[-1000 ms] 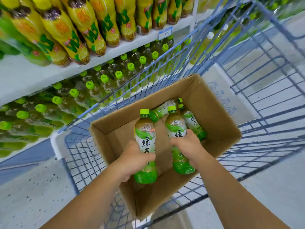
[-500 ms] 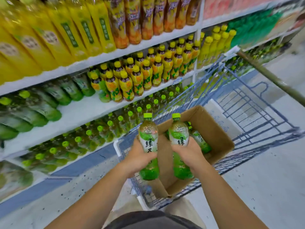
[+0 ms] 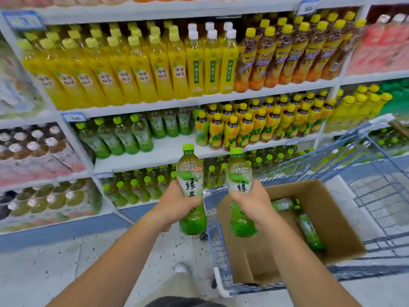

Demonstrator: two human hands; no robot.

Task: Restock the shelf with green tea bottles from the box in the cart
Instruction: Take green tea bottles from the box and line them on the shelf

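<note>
My left hand (image 3: 177, 201) grips one green tea bottle (image 3: 190, 171) upright, just left of the cart's front corner. My right hand (image 3: 251, 199) grips a second green tea bottle (image 3: 239, 173) upright over the near-left corner of the cardboard box (image 3: 327, 209). The box sits in the blue wire cart (image 3: 376, 180) and holds two more green tea bottles (image 3: 308, 229) lying on their sides. Ahead, the white shelf (image 3: 168, 147) carries a row of the same green tea bottles (image 3: 124, 136) at its left, with bare shelf in front of and beside them.
Yellow-capped juice bottles (image 3: 254, 127) fill the right part of that shelf. Tall yellow bottles (image 3: 141, 69) stand on the shelf above, and green-capped bottles (image 3: 141, 187) fill the shelf below. My shoe (image 3: 180, 268) is on the speckled floor left of the cart.
Both hands have lifted their bottles up out of the box and a little to the left. My view has tilted up from the cart to the shelves.
</note>
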